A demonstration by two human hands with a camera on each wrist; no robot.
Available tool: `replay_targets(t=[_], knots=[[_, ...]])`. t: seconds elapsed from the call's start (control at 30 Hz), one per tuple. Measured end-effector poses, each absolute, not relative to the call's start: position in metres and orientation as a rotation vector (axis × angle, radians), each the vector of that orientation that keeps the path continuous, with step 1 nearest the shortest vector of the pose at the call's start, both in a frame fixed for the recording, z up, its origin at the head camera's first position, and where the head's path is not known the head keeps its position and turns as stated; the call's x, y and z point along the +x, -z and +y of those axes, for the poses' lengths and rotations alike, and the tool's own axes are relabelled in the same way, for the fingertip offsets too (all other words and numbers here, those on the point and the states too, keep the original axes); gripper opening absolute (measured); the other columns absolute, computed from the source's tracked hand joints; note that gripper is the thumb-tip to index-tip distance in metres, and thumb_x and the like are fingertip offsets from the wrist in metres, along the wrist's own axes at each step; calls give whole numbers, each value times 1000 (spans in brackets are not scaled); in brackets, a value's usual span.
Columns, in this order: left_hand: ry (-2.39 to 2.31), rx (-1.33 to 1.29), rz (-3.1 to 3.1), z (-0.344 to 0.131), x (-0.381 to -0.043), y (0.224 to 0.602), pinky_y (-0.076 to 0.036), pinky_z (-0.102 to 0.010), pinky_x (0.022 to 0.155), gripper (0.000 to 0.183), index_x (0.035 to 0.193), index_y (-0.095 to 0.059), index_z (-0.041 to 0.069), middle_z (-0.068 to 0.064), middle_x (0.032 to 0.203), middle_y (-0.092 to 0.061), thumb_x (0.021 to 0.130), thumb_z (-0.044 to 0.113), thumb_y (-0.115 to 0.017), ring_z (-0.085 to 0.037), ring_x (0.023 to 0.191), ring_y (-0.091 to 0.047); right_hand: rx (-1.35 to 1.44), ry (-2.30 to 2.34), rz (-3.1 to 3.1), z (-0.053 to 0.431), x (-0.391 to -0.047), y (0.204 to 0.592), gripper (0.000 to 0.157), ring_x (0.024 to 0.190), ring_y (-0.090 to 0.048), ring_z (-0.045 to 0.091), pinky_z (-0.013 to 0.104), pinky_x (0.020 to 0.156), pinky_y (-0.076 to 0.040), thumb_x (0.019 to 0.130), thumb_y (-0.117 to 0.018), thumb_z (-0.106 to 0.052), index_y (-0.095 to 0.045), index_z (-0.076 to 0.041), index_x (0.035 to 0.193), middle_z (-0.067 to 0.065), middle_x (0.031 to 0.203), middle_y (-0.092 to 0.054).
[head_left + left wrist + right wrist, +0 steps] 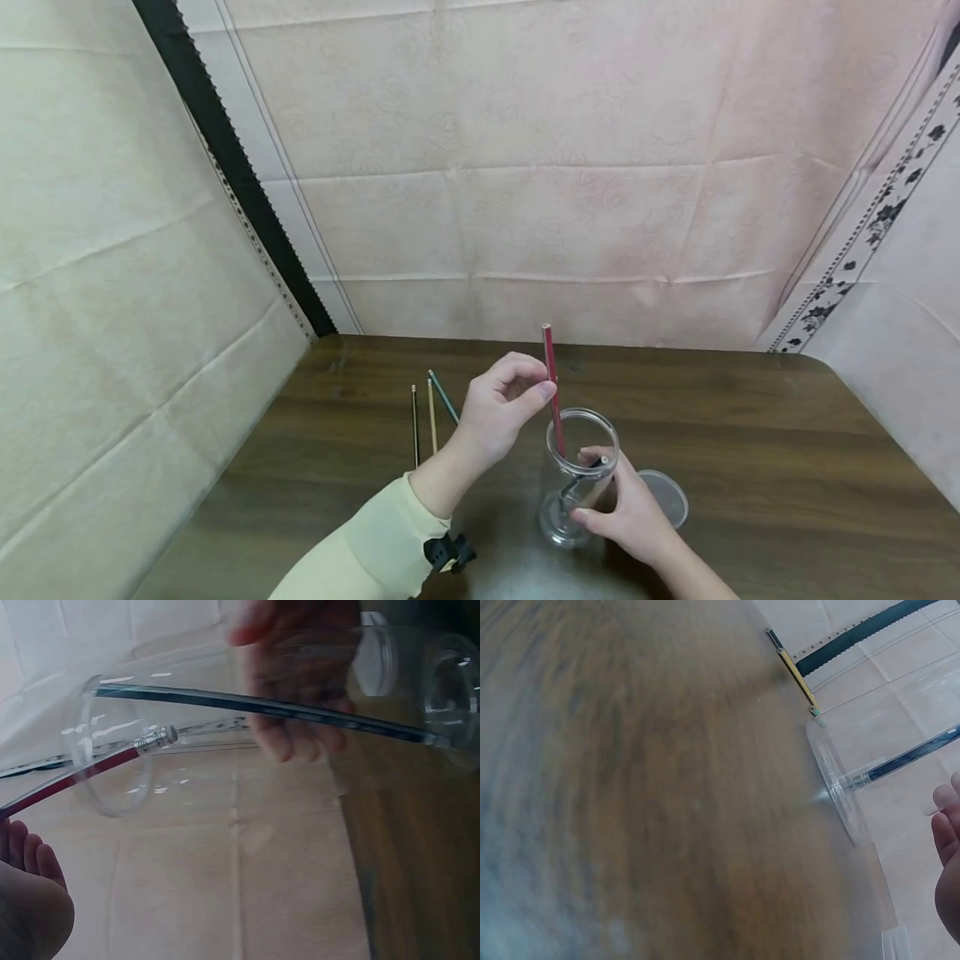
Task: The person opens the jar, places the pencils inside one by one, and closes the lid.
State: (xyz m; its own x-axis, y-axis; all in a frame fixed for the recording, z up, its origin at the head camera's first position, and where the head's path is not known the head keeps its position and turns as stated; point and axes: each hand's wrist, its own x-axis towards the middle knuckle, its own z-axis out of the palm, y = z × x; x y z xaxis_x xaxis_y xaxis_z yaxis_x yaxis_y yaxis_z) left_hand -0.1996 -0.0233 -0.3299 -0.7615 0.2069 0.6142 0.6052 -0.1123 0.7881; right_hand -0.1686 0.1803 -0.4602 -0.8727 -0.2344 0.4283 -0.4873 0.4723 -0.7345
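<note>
My left hand (498,406) pinches a red pencil (551,358) between thumb and fingers. The pencil stands nearly upright, its lower part inside the mouth of a clear glass jar (557,521). In the left wrist view its eraser end (156,739) points into the jar. My right hand (633,517) grips the jar from the right side, thumb in front and fingers behind. A dark blue pencil (262,705) leans inside the jar, its eraser end (855,780) near the base in the right wrist view.
On the wooden table (750,433), left of the jar, lie a black pencil (415,425), a yellow pencil (432,415) and a blue pencil (444,397), partly behind my left arm. A clear round lid (666,497) lies beside my right hand. Pale cloth (562,225) hangs behind the table.
</note>
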Motion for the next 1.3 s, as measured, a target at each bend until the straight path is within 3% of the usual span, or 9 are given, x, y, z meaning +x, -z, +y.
replay_targets(t=[0.43, 0.7, 1.03, 1.3], knots=[[1902, -842, -2079, -27, -203, 351, -49, -28, 80, 12, 95, -66, -2, -10, 97, -62, 86, 7, -67, -15, 91, -59, 615, -1356, -2456, 182, -168, 460, 63, 104, -53, 14, 40, 86, -43, 66, -83, -22, -50, -14, 119, 1, 117, -57], [1905, -815, -2107, -31, -203, 354, -48, -27, 76, 13, 95, -68, 2, -7, 97, -62, 85, 8, -69, -15, 89, -58, 618, -1330, -2469, 181, -168, 462, 63, 107, -52, 17, 46, 86, -42, 65, -83, -21, -50, -14, 119, 0, 118, -56], [1917, -809, -2118, -35, -205, 356, -47, -32, 86, 16, 99, -68, 4, -3, 101, -61, 84, 9, -70, -15, 96, -58, 608, -1351, -2474, 182, -168, 461, 63, 109, -51, 20, 51, 87, -40, 65, -83, -23, -50, -14, 118, 1, 118, -56], [1907, -787, -2115, -44, -211, 359, -46, -32, 90, 19, 101, -67, 2, -7, 100, -61, 83, 8, -71, -16, 95, -59, 603, -1402, -2472, 181, -169, 463, 66, 117, -45, 32, 61, 90, -35, 66, -82, -23, -48, -15, 122, 14, 126, -50]])
